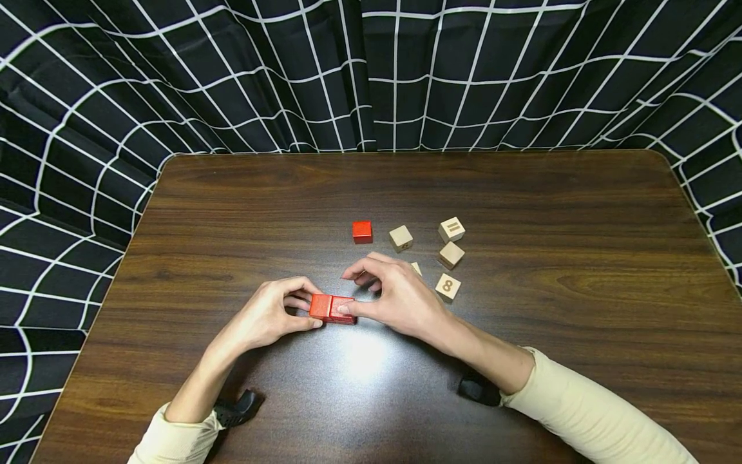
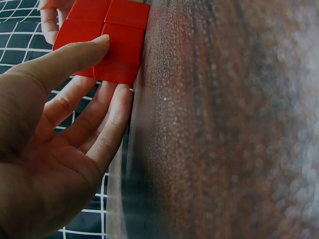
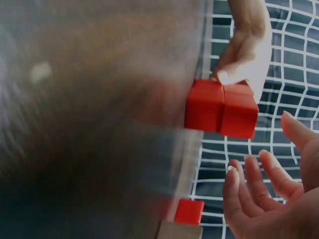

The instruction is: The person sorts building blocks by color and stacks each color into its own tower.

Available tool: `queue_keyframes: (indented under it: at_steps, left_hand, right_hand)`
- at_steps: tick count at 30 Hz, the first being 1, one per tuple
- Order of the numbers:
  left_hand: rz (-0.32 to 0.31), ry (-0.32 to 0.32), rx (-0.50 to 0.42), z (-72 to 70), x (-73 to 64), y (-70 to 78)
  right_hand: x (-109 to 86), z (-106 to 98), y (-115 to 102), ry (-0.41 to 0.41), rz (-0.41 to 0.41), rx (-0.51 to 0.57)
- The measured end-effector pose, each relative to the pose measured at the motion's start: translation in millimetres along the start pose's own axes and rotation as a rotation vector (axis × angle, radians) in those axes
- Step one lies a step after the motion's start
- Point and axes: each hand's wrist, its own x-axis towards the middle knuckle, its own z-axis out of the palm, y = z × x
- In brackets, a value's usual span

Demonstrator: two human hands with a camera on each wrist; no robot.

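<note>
Several red cubes [image 1: 321, 306] stand on the table as two stacks side by side, their faces meeting. My left hand [image 1: 269, 316] pinches the left end of this group; in the left wrist view its thumb lies across the near red faces [image 2: 122, 45], with the fingers on the far side. At the right end, my right hand [image 1: 400, 296] hovers with thumb and fingers spread. The right wrist view shows a gap between that hand [image 3: 271, 189] and the red stacks [image 3: 239, 114]. A single red cube [image 1: 362, 232] sits farther back, beyond the right fingertips.
Right of the lone red cube are a wooden cube [image 1: 401, 238], one marked with bars [image 1: 451, 229], a plain-looking one [image 1: 451, 255] and one marked 8 [image 1: 448, 287]. Another wooden cube [image 1: 415, 267] is mostly hidden behind the right hand. A gridded black curtain [image 1: 371, 77] surrounds the table [image 1: 551, 212].
</note>
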Motion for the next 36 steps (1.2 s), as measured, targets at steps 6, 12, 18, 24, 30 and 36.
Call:
queue_keyframes:
  at_steps: [6,12,18,24,30,36]
  left_hand:
    - [0.006,0.0,0.0,0.6,0.1,0.5]
    - [-0.005,0.0,-0.002,0.4,-0.5,-0.4]
    - [-0.01,0.004,0.01,0.5,0.0,-0.8]
    - [-0.015,0.003,0.011,0.4,0.3,-0.9]
    - [-0.02,0.003,0.008,0.6,0.2,-1.1]
    - [-0.016,0.005,0.006,0.5,0.3,-0.4]
  right_hand:
    - [5.6,-8.3,0.9,0.028,0.0,-0.023]
    - [16.9,-13.3,7.5,0.053,0.001,-0.008]
    - [29.4,-22.9,15.2,0.11,0.013,0.01]
    - [38.6,-30.2,19.5,0.151,0.038,0.016]
    - [43.3,-32.4,22.9,0.159,0.052,-0.016]
    - [48.4,-32.8,26.2,0.17,0.067,-0.005]
